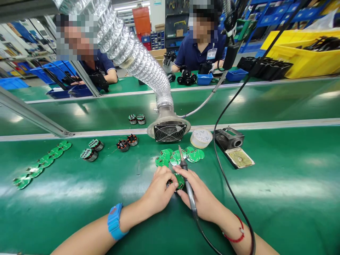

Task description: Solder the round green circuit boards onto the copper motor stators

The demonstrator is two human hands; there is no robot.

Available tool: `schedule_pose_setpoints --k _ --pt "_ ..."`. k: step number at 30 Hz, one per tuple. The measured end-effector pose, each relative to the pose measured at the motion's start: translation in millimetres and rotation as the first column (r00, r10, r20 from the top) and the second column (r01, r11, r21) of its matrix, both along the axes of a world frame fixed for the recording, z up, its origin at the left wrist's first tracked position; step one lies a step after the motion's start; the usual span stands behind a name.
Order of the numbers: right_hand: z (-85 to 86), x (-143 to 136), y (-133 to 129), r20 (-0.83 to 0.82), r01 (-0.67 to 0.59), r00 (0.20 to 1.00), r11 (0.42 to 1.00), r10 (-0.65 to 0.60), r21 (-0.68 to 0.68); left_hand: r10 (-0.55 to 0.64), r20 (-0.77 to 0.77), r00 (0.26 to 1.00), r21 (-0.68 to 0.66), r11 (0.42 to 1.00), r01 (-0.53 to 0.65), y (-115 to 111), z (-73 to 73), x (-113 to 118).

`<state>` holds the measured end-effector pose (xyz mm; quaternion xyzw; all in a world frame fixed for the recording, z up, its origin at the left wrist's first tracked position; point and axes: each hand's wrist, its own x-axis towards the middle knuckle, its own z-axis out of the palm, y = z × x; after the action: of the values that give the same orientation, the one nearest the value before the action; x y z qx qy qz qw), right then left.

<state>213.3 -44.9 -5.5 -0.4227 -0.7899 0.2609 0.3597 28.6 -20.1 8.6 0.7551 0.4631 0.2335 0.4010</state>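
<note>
My left hand (161,186), with a blue band on its wrist, is closed on the left side of a round green circuit board piece (180,181). On the piece's right side is my right hand (195,191), its thumb and fingers against the edge. A soldering iron (189,187) lies across my right hand, tip pointing away from me. Just beyond my hands is a loose pile of round green boards (195,155). What sits under the held board is mostly hidden by my fingers.
A fume extractor fan (170,133) hangs beyond the boards, beside a round white container (201,138) and an iron stand (231,138). Motor stators (89,154) and a row of boards (34,171) lie left. A black cable crosses at right. Two people sit opposite.
</note>
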Motion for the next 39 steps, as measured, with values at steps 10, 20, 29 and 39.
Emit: schedule_pose_setpoints --k 10,20,29,39 --pt "-9.6 -8 6 -0.042 0.153 0.988 0.963 -0.148 0.223 0.029 0.045 0.999 -0.068 0.997 -0.026 2 -5.3 -1" --pt "2.5 -4 8 0.026 0.097 0.994 0.982 -0.102 0.163 0.058 0.074 0.996 -0.059 0.997 -0.054 1 -9.8 -3" --pt "5.5 17 4 -0.216 0.218 0.955 0.975 -0.202 0.051 0.038 -0.061 0.997 0.013 0.999 -0.037 6 -5.4 0" --pt "-1.2 31 -8 -0.433 0.352 0.847 0.936 -0.308 0.024 0.111 -0.039 0.993 -0.012 0.994 -0.112 9 -7.1 8"
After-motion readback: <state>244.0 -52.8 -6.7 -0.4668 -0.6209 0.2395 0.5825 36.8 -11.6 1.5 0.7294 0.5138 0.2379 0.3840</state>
